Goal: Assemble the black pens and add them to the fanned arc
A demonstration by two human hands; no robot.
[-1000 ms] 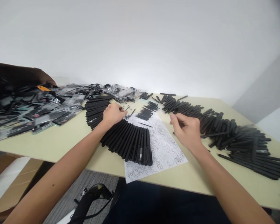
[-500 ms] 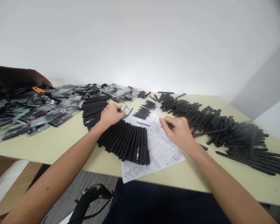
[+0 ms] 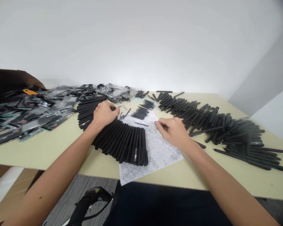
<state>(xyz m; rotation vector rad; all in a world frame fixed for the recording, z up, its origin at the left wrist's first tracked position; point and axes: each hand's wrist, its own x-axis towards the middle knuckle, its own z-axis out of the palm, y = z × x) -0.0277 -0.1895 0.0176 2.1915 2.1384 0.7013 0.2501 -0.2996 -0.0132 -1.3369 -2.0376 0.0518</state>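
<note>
Left hand [image 3: 104, 114] pinching a small black piece [image 3: 113, 108] right at the fan of black pens [image 3: 122, 146]! Right hand [image 3: 172, 132] curls over the printed sheet [image 3: 158, 157], its grip too hidden to call. That sheet nearly reaches the counter [image 3: 37, 153] near edge, with a long row of pens [image 3: 217, 125] crowding the right.

A pale cream table [image 3: 42, 153] runs across the view, its near edge close to the bottom of the scene. Toward the left end lies a heap of clear plastic packets [image 3: 35, 114] holding dark items, spread back to the far edge. At the middle, a curved fan of black pens [image 3: 120, 144] rests partly on a sheet of scribbled paper [image 3: 160, 157], whose corner overhangs the near edge. Short thin black sticks [image 3: 141, 113] lie in a row on the paper's far end. A long, loose band of black pens [image 3: 214, 122] sweeps toward the right end.
</note>
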